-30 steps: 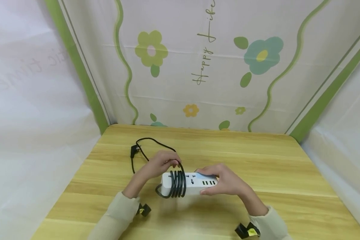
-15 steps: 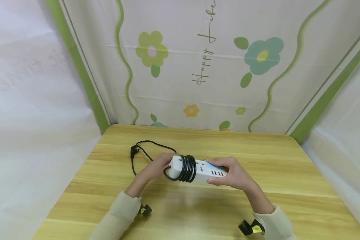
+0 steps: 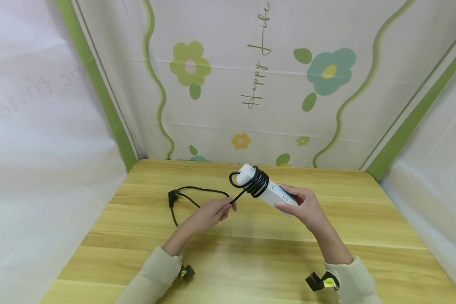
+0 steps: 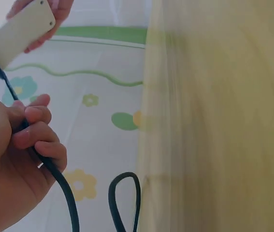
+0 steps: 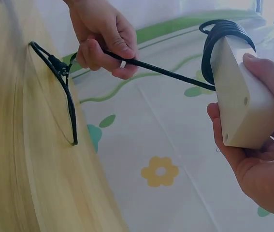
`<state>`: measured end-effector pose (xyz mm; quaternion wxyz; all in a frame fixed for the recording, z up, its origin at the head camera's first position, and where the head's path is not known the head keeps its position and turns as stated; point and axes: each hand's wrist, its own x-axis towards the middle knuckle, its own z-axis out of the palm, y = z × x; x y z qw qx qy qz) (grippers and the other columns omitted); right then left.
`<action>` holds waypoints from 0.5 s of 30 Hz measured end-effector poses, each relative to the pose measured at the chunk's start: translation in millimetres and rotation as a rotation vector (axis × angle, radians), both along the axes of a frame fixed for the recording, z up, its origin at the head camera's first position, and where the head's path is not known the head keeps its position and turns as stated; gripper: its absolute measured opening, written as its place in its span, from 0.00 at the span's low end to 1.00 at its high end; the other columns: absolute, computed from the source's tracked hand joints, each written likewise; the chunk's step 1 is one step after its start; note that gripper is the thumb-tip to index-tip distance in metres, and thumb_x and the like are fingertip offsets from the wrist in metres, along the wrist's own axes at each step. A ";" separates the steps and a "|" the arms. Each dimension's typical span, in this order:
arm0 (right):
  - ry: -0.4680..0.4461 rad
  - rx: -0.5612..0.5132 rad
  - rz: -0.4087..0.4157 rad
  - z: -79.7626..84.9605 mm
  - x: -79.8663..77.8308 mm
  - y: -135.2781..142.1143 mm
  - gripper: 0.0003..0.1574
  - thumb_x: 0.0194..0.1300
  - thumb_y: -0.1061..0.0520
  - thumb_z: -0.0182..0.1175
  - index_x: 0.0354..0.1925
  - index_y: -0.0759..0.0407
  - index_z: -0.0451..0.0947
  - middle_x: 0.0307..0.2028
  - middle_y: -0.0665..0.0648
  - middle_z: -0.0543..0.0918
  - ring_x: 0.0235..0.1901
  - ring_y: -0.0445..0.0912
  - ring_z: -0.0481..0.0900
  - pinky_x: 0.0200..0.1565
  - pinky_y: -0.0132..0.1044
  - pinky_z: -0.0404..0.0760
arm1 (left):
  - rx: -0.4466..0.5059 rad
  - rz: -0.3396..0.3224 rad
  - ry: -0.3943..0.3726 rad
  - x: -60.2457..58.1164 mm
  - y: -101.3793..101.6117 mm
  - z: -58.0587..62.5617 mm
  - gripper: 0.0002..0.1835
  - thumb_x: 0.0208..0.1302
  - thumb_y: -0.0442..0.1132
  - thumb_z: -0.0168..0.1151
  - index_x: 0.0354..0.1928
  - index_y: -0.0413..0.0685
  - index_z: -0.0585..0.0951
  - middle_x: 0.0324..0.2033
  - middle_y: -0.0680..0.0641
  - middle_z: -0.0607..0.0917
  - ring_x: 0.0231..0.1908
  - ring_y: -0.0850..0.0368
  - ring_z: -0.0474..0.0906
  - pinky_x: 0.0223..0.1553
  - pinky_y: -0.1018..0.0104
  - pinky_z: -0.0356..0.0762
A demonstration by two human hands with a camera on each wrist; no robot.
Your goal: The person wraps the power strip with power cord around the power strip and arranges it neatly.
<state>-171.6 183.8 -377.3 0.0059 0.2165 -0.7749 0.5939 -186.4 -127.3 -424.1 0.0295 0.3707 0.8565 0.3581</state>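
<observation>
A white power strip (image 3: 271, 194) is held up off the table, tilted with its far end raised to the left. My right hand (image 3: 307, 207) grips its near end, thumb on one side and fingers on the other, as the right wrist view shows. Several turns of black power cord (image 3: 259, 182) wrap the strip's far end. My left hand (image 3: 210, 214) pinches the cord's free length (image 5: 170, 75), which runs taut from the coils. Curled fingers close round it in the left wrist view. Beyond that hand the cord loops on the table to the black plug (image 3: 172, 197).
The wooden table (image 3: 110, 253) lies below both hands. Behind it hangs a white curtain (image 3: 220, 101) with printed flowers, and pale sheets (image 3: 42, 147) hang at the sides. A small black device (image 3: 314, 281) is strapped at the right wrist.
The right hand has lifted the power strip and tipped its coiled end up and away. The left hand, behind the strip half a second ago, is now nearer, drawing the cord taut.
</observation>
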 end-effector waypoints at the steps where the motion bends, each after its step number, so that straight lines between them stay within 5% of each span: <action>1: -0.008 -0.012 -0.012 0.2 -0.9 0.6 0.34 0.62 0.65 0.67 0.65 0.73 0.70 0.49 0.40 0.82 0.43 0.42 0.81 0.40 0.34 0.84 | -0.002 0.002 -0.007 0.8 0.5 0.0 0.14 0.82 0.39 0.38 0.49 0.48 0.77 0.20 0.57 0.71 0.19 0.69 0.61 0.23 0.74 0.64; 9: -0.075 -0.126 -0.116 4.5 -4.3 9.9 0.36 0.65 0.65 0.65 0.66 0.76 0.65 0.48 0.37 0.82 0.45 0.37 0.80 0.44 0.28 0.82 | -0.099 0.048 0.023 9.7 6.3 5.6 0.15 0.82 0.39 0.39 0.53 0.45 0.76 0.23 0.44 0.80 0.19 0.69 0.61 0.24 0.75 0.65; 15: -0.099 -0.180 -0.207 4.5 -8.9 16.6 0.36 0.66 0.65 0.65 0.67 0.76 0.64 0.46 0.35 0.81 0.47 0.34 0.79 0.44 0.25 0.81 | -0.170 0.076 0.119 16.7 9.5 13.3 0.13 0.81 0.40 0.42 0.51 0.46 0.76 0.24 0.50 0.79 0.21 0.70 0.64 0.31 0.74 0.73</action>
